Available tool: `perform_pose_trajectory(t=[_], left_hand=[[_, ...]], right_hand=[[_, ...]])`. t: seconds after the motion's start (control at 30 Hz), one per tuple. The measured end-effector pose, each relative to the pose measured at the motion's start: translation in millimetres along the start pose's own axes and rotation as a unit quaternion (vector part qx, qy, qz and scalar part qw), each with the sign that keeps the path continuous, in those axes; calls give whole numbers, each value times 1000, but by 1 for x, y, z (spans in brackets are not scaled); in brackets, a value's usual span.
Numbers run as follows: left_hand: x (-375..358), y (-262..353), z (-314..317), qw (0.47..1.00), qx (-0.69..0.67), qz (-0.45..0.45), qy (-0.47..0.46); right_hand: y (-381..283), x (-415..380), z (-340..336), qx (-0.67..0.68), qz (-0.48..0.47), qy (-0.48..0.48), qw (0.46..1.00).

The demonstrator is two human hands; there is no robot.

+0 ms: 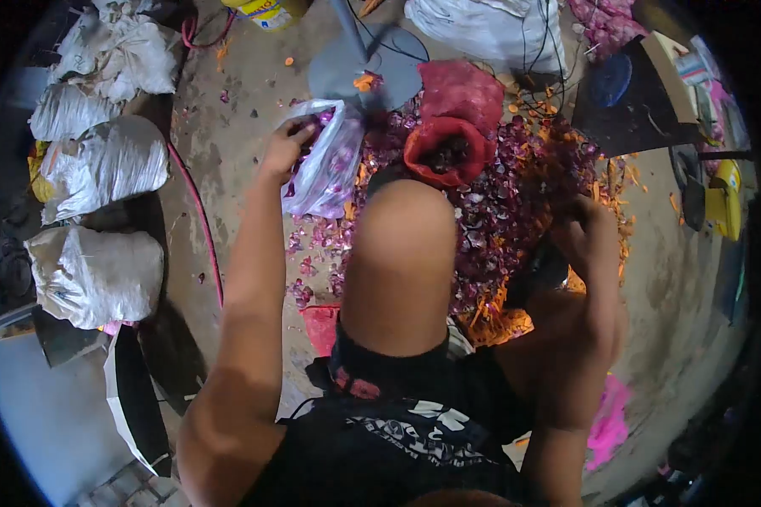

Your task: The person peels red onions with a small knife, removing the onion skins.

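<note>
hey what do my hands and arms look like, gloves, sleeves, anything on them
Your left hand and right hand look gloveless, with no watch or band visible. Both arms are bare, with no sleeves showing below your black, white-printed top.

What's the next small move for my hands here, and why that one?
I'd probably draw the plastic bag's mouth wider with your left hand: that hand is already at the bag's upper edge, purple pieces show through its side, and more lie loose beside it, towards your right hand.
</note>
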State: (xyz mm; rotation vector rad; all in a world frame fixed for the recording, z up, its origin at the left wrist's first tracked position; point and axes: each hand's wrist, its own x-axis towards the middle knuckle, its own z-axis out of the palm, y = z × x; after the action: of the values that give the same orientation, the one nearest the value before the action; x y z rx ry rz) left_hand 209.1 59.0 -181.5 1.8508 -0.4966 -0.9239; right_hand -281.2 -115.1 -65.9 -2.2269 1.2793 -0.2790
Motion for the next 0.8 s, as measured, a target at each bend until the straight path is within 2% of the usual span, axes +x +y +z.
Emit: perform_pose_trajectory(t=[0.03, 0.1, 0.13, 0.23, 0.33, 0.43, 0.53, 0.63, 0.7, 0.8], left_hand=[[15, -28, -6, 999, 2, -32, 18], [60, -104, -23, 992, 74, -10, 106], [74, -132, -30, 982, 112, 1, 149], [79, -167, -48, 915, 349, 6, 200], [76, -188, -55, 897, 368, -8, 243], [76, -199, -63, 931, 300, -65, 200], [68, -197, -64, 910, 338, -16, 239], [58, -194, -65, 939, 169, -75, 289], [59, -198, -68, 931, 174, -63, 314], [54, -196, -67, 926, 176, -62, 327]], right_hand=[[-6, 3, -1, -5, 15, -19, 1000], [-18, 13, -1, -15, 43, -56, 997], [-15, 17, 3, -13, 21, -54, 998], [1, 30, 13, -3, -27, -61, 998], [4, 45, 19, -5, -16, -84, 996], [-2, 54, 20, -26, 32, -109, 993], [-3, 65, 23, -39, 59, -109, 991], [-8, 72, 18, -27, 63, -86, 994], [-13, 72, 16, -19, 37, -59, 997], [-13, 73, 15, -9, 50, -52, 997]])
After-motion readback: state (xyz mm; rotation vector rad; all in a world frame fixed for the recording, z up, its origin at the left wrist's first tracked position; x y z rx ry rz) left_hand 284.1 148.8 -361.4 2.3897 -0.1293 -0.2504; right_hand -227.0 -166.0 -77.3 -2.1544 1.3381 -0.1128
